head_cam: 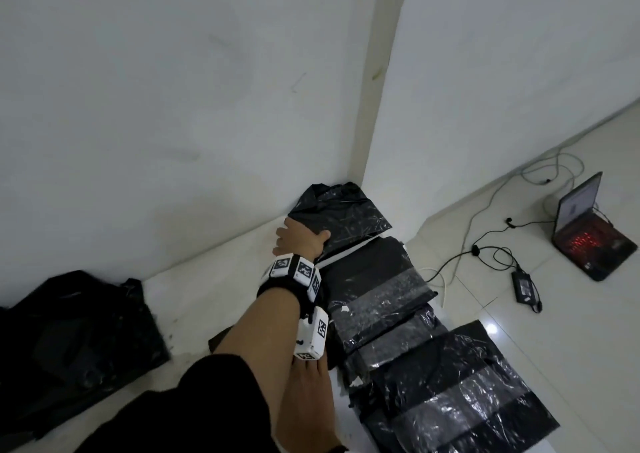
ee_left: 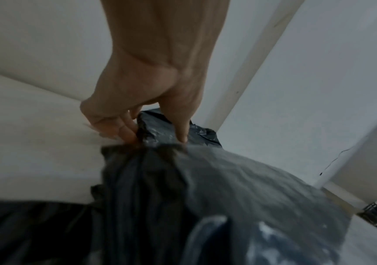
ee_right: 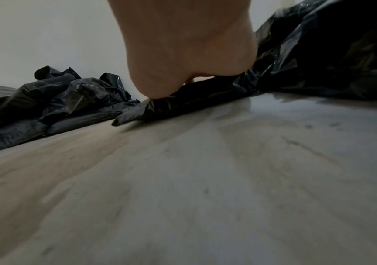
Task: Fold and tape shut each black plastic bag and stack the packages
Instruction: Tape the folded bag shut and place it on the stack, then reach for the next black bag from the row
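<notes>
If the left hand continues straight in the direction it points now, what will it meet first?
The left hand already grips the near edge of the black bag in the corner. Going straight on, it would probably push across this bag first, then meet the white wall behind it, though depth is unclear.

Bags (head_cam: 341,215) are thin black plastic, glossy and crinkled. Tape (head_cam: 388,298) on packages (head_cam: 460,393) looks clear and shiny. Floor (ee_right: 205,179) is smooth, pale, slightly reflective tile.
</notes>
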A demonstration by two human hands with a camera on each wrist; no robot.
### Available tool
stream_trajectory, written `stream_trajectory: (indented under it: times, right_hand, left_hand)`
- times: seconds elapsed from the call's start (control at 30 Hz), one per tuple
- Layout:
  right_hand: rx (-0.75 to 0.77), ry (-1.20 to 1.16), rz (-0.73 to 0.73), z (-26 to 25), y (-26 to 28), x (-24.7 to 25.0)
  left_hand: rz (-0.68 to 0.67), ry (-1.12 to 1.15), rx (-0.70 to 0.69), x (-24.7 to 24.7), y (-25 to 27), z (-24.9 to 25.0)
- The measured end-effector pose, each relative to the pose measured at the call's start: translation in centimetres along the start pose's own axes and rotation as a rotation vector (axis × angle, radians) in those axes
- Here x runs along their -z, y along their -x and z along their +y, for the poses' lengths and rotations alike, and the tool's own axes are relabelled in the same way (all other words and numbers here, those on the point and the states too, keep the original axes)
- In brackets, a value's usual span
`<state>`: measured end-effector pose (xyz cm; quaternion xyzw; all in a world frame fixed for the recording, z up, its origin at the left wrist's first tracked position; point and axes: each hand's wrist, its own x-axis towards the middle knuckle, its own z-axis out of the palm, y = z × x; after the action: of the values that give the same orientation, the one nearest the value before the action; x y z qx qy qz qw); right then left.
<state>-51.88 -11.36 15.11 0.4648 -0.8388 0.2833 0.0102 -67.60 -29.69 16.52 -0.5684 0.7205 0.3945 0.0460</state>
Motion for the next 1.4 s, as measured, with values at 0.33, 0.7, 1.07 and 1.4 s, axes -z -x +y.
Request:
stream_trajectory:
  times: [0.33, 0.7, 1.07, 1.4]
  right_hand:
    - [-0.079, 0.111, -0.356, 0.1, 0.8, -0.9]
    - [-0.070, 0.204, -0.374, 0.1, 0.7, -1.1]
    - [-0.088, 0.184, -0.493, -0.2, 1.0, 0.2]
    - [-0.120, 0.249, -0.556, 0.2, -1.0, 1.0]
  left_hand:
    - [-0.083, 0.326, -0.067, 1.5, -1.7, -1.0]
    - [-0.111, 0.867, -0.139, 9.4, 7.5, -8.8]
    - [-0.045, 0.931, 0.011, 13.0, 22.0, -30.7]
    - [-0.144, 0.785, 0.102, 6.4, 30.8, -40.4]
